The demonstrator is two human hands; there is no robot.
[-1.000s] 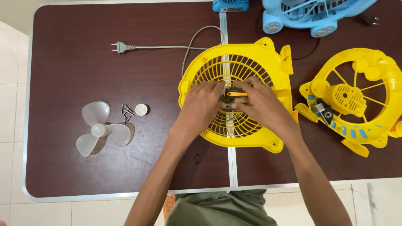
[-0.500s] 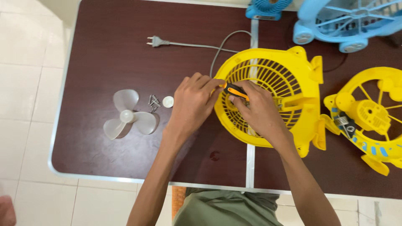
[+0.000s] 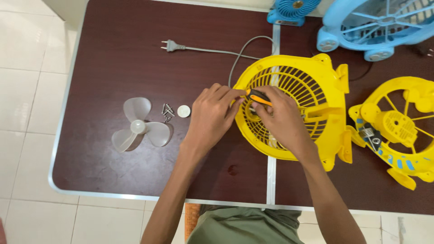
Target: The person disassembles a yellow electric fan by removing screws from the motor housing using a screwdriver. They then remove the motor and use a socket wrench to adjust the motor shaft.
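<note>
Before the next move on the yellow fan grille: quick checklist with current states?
1. Right hand grips the orange-and-black screwdriver: ok.
2. Left hand steadies the yellow grille at its edge: ok.
3. Tool tip seated: cannot tell, hidden by fingers.
4. Plug lies loose on the table, not in a socket: ok.
5. Loose screws and white cap grouped beside the fan blade, away from the table's edge: ok.
</note>
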